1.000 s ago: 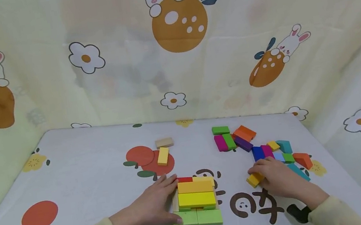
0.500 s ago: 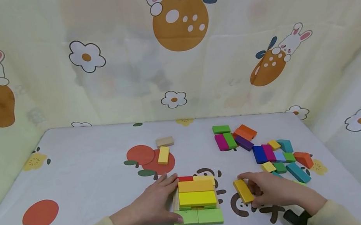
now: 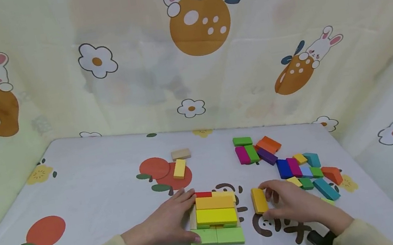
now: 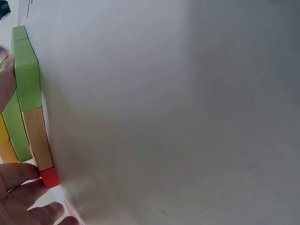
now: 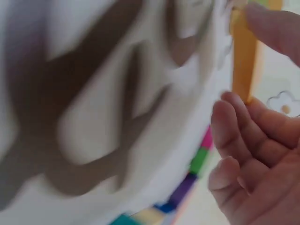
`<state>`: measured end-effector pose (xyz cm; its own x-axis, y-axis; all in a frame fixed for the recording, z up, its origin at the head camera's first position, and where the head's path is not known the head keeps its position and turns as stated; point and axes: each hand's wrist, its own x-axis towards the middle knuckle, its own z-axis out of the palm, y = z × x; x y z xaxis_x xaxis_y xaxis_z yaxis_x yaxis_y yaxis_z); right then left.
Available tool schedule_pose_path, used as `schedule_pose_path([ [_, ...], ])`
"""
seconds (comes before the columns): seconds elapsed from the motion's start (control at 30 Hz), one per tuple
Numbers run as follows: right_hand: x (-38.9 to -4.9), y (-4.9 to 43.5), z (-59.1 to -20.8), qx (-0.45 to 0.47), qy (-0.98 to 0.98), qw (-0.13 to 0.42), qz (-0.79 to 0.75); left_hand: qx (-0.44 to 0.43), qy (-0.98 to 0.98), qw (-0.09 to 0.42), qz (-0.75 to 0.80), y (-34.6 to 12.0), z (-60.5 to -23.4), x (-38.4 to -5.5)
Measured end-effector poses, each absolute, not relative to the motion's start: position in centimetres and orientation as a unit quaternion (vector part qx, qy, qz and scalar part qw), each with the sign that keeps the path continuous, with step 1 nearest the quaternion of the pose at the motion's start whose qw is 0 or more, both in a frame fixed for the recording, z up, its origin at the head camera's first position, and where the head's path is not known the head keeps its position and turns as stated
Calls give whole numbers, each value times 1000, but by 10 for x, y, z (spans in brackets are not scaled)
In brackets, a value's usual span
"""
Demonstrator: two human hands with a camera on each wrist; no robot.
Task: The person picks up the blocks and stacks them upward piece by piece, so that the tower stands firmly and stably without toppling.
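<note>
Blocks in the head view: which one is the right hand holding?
The orange-yellow block, just right of the stack: it alone is pinched in the right hand; the other loose blocks lie on the tabletop.

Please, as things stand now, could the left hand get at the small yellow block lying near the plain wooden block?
Probably yes. The left hand touches the stacked blocks, but only flat printed cloth lies between it and the small yellow block, which nothing covers.

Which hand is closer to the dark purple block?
The right hand, pinching a yellow block in front of the dark purple block; the left hand is farther off, touching the stacked blocks.
</note>
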<state>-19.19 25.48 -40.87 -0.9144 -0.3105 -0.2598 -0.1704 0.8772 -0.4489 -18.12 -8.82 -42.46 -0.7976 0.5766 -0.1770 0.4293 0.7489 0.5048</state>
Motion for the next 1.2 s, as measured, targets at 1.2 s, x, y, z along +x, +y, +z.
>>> schedule_pose_path([
  [1.2, -189, 158, -392, -286, 941, 99, -152, 276, 917, 171, 234, -89, -422, -181],
])
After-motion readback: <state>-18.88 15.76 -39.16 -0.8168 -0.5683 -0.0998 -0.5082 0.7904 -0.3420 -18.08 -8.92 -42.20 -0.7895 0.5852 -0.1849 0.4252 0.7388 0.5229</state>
